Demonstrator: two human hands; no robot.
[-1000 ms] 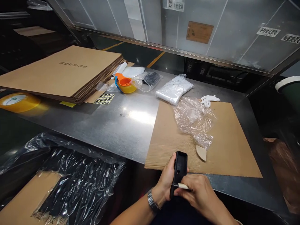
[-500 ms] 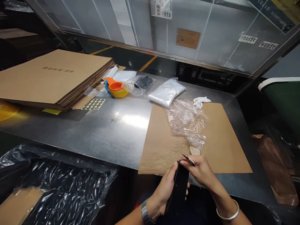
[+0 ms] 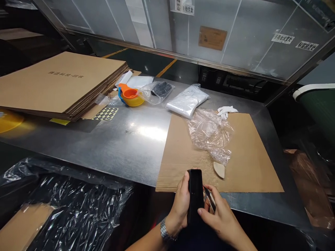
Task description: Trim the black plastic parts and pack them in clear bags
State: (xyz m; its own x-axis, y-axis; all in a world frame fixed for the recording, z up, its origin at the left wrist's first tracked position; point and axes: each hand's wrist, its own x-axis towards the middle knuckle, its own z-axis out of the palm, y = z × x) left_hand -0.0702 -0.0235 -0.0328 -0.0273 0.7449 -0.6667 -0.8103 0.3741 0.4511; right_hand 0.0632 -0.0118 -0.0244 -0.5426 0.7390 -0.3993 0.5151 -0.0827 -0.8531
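My left hand (image 3: 180,202) is closed round the left side of a long black box-like piece (image 3: 195,195), held upright over the table's front edge. Its exact kind does not show. In my right hand (image 3: 218,216) is a slim pointed metal tool, possibly tweezers (image 3: 209,200), pinched between the fingers. The right thumb touches the black piece's right side. Just beyond the hands, a beige wedge-shaped pad (image 3: 219,169) lies on a cardboard sheet (image 3: 251,157). Crumpled clear plastic film (image 3: 209,130) rests behind the pad.
A stack of flat cardboard (image 3: 62,83) covers the table's left. Orange and yellow tape rolls (image 3: 132,97), a bag with black contents (image 3: 161,90), a white plastic packet (image 3: 187,101) and white gloves (image 3: 226,111) lie along the back. Black plastic sheeting (image 3: 78,205) fills the lower left.
The black piece has turned and risen a little, showing its face more squarely. My right hand has dropped from its top to its right side, the tool still in the fingers.
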